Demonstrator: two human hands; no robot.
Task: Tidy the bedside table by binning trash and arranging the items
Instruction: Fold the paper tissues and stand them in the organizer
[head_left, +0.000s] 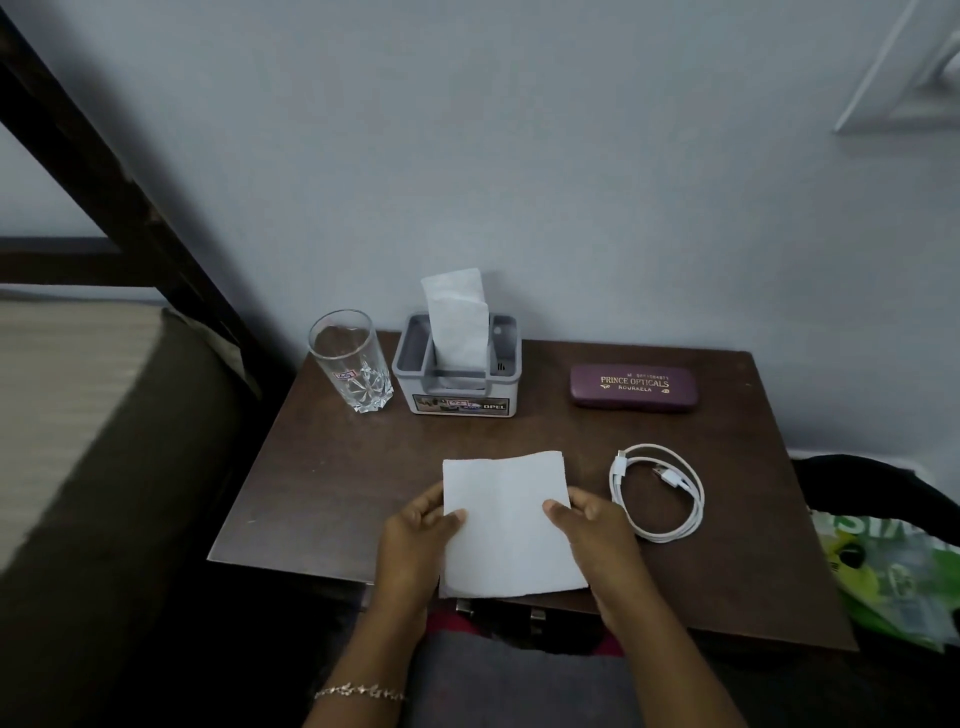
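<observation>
A thin gold chain bracelet (358, 692) circled the person's left wrist, nearest the viewer. Both forearms reached forward over the near edge of a dark brown wooden bedside table (311, 467).

Between the hands lay a flat, square white paper tissue (509, 530), its near edge level with the table's front edge. The left hand (415, 530) pinched the tissue's left side, thumb on top and fingers curled beneath. The right hand (592, 525) pinched the right side in the same way, thumb pressed on the upper surface.

Just beside the right hand, a white charging cable (657, 493) lay wound in a loose coil on the tabletop, both plugs tucked inside the loop. Off the table's right edge sat a green and yellow printed plastic bag (893, 571).

Farther back, three things stood in a row near the wall. On the left was a tall clear drinking glass (350, 361) with a cut-pattern base and a small sticker. Just beside it stood a grey plastic tissue holder (457, 387), with a white tissue sheet (457, 322) rising upright from its slot. Well apart to the right lay a closed purple spectacle case (634, 388) with gold lettering.

A bed with a dark frame (78, 415) ran along the table's left side, and a pale blue-grey wall (571, 156) stood behind everything.
</observation>
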